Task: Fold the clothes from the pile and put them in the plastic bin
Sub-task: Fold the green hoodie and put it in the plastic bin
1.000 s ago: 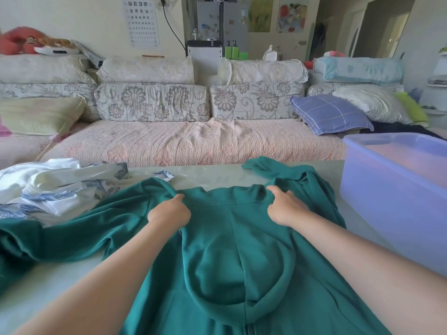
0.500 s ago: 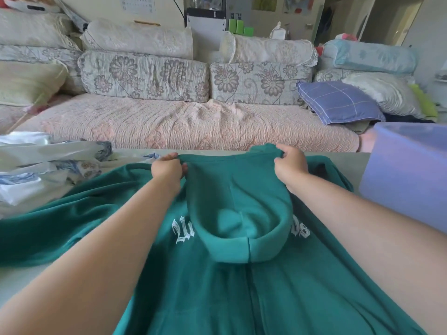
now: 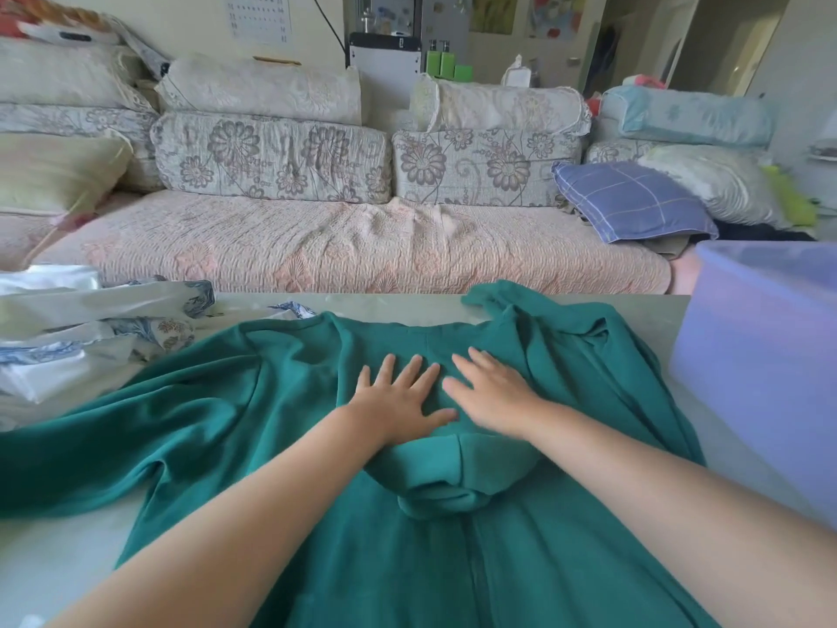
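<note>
Both hands are down flat right now: left hand (image 3: pixel 398 401) and right hand (image 3: pixel 493 396) sit side by side and close together, fingers straight and spread. The palms press on the hood (image 3: pixel 453 473) of the green hoodie (image 3: pixel 271 401) and neither one grips anything. The hoodie is spread out across the table (image 3: pixel 59 564) under my forearms, with the hood folded down over its body toward me and the hood's rim bunched just below my wrists. One sleeve runs way out to my left, the other lies crumpled on the right near the plastic bin (image 3: pixel 761 355). That bin sits at the right edge of the table, well apart from my hands. The pile (image 3: pixel 68 337), white stuff with a blue print, is off to the left, just beside the hoodie's shoulder
</note>
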The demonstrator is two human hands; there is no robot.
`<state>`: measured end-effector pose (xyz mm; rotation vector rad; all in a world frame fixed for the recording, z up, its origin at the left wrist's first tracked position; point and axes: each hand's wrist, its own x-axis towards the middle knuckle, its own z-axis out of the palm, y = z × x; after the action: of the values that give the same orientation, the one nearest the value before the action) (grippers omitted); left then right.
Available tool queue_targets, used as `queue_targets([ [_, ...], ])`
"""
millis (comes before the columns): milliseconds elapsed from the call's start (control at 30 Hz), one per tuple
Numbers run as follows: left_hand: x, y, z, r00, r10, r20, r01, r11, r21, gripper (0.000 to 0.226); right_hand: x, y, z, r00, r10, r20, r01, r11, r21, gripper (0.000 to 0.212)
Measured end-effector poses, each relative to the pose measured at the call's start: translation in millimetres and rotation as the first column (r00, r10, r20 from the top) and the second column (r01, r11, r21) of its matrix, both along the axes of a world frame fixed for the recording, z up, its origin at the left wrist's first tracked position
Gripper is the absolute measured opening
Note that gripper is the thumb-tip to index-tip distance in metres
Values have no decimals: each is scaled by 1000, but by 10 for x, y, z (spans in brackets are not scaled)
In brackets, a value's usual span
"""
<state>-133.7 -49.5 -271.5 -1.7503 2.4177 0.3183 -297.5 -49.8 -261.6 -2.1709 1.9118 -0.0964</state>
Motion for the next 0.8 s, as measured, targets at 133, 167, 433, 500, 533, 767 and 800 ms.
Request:
queue_targets([
  [133, 58, 152, 89, 1000, 25, -10, -25, 1000, 4, 70, -36, 124, 33, 980, 77, -182, -76, 997, 10, 72],
  [167, 70, 197, 157, 1000, 25, -18, -24, 999, 39, 66, -11, 151, 104, 980, 71, -183, -67, 997, 30, 71],
  [433, 61, 676, 226, 1000, -22, 16, 18, 983, 180, 81, 280, 699, 256, 993, 46, 106, -62, 987, 147, 58],
  [500, 43, 817, 175, 999, -31, 43, 26, 993, 119, 81, 212, 856, 190, 995, 80, 63, -87, 989, 120, 60],
  [533, 49, 843, 212, 999, -30, 32, 27, 994, 109, 81, 161, 882, 198, 993, 74, 94, -85, 989, 122, 59],
  [767, -223, 639, 549, 982, 27, -189, -55, 988, -141, 52, -521, 665, 436, 997, 0, 75, 25, 944, -330, 39],
  [800, -320, 581, 587, 966, 13, -258, -55, 987, -154, 48, -642, 604, 459, 997, -19, 79, 49, 920, -388, 39],
])
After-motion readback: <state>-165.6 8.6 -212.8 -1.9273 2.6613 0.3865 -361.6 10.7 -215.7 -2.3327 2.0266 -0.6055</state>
